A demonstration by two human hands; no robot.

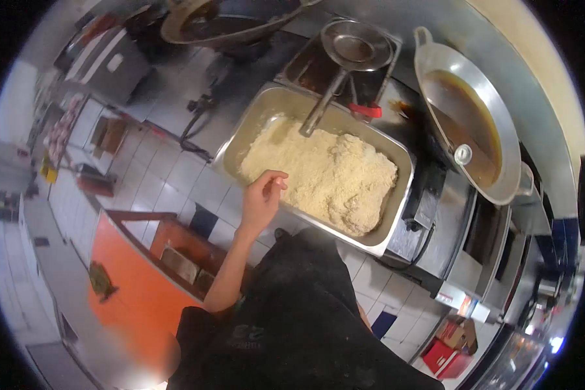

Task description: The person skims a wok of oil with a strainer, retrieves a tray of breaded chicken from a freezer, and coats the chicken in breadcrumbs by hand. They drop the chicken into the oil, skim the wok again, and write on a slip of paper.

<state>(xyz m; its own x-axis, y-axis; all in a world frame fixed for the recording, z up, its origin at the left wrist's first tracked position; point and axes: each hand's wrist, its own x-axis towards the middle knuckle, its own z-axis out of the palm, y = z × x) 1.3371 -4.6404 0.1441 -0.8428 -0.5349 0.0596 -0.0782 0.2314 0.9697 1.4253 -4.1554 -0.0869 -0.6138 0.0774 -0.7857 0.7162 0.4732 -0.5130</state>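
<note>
Your left hand (264, 193) is half-curled at the near side of the steel pan (253, 121) — can't tell if it's pinching anything. Right hand's out of view. Flour mix (305, 162) lies inside: likely soft, crumbly — scoop from beneath. Strainer handle (324, 104) overhangs the far edge; more room nearside.

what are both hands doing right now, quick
Left hand: partly open, fingers curled, nothing visible in it, near the tray.
Right hand: out of view, can't tell.

Black corners; bowed, blurry edges
</note>
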